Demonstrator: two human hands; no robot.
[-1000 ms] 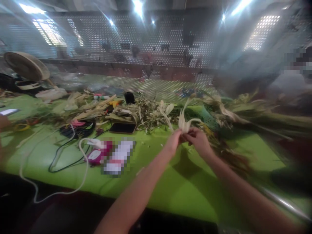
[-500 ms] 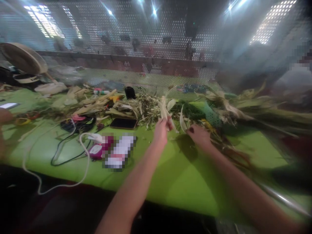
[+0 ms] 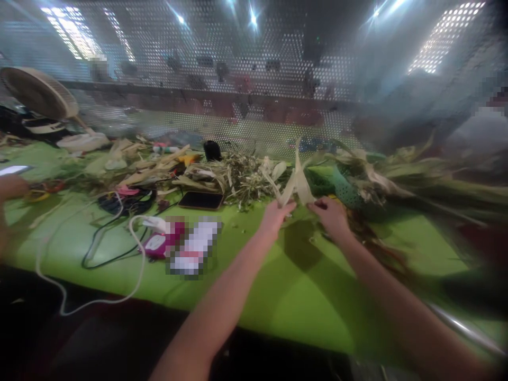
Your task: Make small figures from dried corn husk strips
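Observation:
Both my hands are out over a bright green table [image 3: 301, 296], close together. My left hand [image 3: 274, 216] pinches the lower end of a pale dried corn husk strip [image 3: 286, 191]. A second pale strip [image 3: 300, 180] stands up from the closed fingers of my right hand [image 3: 332, 216]. The two strips cross just above my fingertips. Right behind them lies a long heap of dried husks and leaves [image 3: 238, 180].
A black phone [image 3: 200, 200] lies left of my hands. Further left are a white cable [image 3: 135, 248], black cables [image 3: 119, 206] and a pink item [image 3: 159, 244]. A green mesh basket [image 3: 345, 190] sits in the husks on the right. A woven fan [image 3: 37, 92] stands far left. Another person's hand [image 3: 11, 186] shows at the left edge.
My hands had drawn apart, the left one lifting a strip away to the left. They have come back together and both strips now stand up between them.

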